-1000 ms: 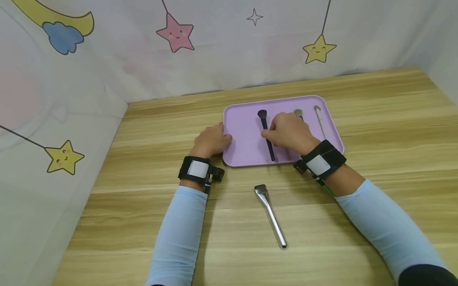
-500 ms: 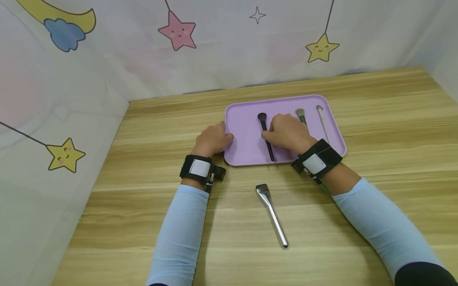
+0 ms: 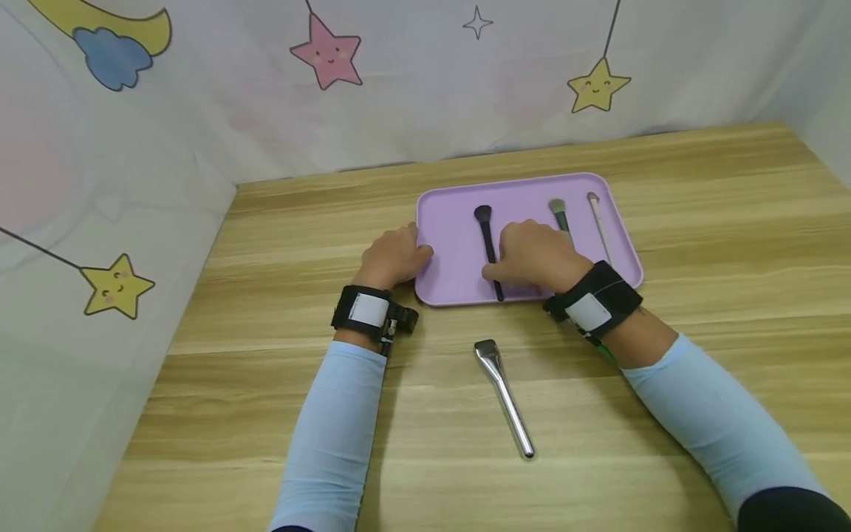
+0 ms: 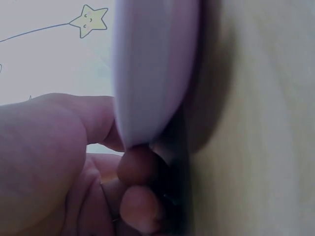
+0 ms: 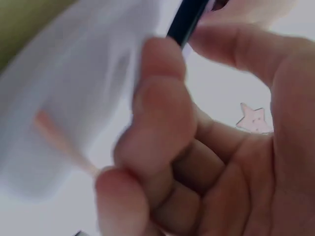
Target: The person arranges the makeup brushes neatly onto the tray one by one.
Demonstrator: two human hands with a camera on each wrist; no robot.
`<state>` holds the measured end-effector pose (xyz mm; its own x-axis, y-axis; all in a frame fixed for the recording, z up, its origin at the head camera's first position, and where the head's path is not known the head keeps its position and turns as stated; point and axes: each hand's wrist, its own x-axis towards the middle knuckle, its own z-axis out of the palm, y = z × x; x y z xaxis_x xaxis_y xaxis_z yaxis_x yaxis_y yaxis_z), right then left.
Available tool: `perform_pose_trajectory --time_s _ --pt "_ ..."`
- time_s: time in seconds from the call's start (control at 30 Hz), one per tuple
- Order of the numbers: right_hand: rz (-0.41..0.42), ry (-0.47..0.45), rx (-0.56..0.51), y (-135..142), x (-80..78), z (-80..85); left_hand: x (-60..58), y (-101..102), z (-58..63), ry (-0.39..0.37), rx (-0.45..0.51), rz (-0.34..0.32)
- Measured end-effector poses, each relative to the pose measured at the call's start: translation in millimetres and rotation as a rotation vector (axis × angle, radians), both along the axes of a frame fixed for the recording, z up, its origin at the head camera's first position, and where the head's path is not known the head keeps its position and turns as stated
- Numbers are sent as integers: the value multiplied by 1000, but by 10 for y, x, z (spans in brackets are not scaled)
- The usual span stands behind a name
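In the head view my left hand (image 3: 394, 257) grips the left rim of a lilac tray (image 3: 452, 222). The left wrist view has the thumb over the tray's edge (image 4: 147, 73) and curled fingers under it. A black makeup brush (image 3: 488, 235) lies slanted on the tray, bristles away from me. My right hand (image 3: 540, 255) pinches its handle (image 5: 188, 22) between thumb and index finger, the other fingers curled. To the right lie a green-handled makeup brush (image 3: 561, 216) and a thin white-handled one (image 3: 600, 222), both partly covered by the hand and wrist.
A silver flat-headed makeup brush (image 3: 507, 403) lies on the wooden table (image 3: 266, 384), nearer me than the tray. A pinkish handle (image 5: 64, 140) shows beyond the right fingers. A fabric backdrop (image 3: 412, 96) with printed stars stands behind the table.
My right hand has slid a little toward me along the black brush's handle, and the brush's bristle end has shifted slightly left. My left hand stays at the tray's rim.
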<state>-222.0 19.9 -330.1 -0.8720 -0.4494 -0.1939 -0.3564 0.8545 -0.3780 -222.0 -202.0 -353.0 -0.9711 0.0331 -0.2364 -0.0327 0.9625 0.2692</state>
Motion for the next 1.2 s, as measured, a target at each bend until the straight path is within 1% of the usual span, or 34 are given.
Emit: perform_pose_trajectory --time_s 0.07,0.13,0.33,0.5,0.67,0.8,0.97,1.2 --pt "27 -31 17 1 28 10 -1 2 4 0 2 0" --pt "42 -36 17 -3 44 0 -2 4 3 1 1 0" --pt "31 -3 14 -13 52 -78 5 16 -2 -3 5 -3" --pt "33 16 12 -21 61 -99 3 23 4 4 6 -7" --pt "22 55 -5 -3 79 -63 -1 26 17 -4 9 -1" --pt "24 74 -26 39 116 -22 -7 18 5 -11 5 4" --pt "27 72 -32 77 178 19 -13 -5 -4 -9 4 2" --pt "57 81 -40 87 259 85 -17 2 6 -5 7 -11"
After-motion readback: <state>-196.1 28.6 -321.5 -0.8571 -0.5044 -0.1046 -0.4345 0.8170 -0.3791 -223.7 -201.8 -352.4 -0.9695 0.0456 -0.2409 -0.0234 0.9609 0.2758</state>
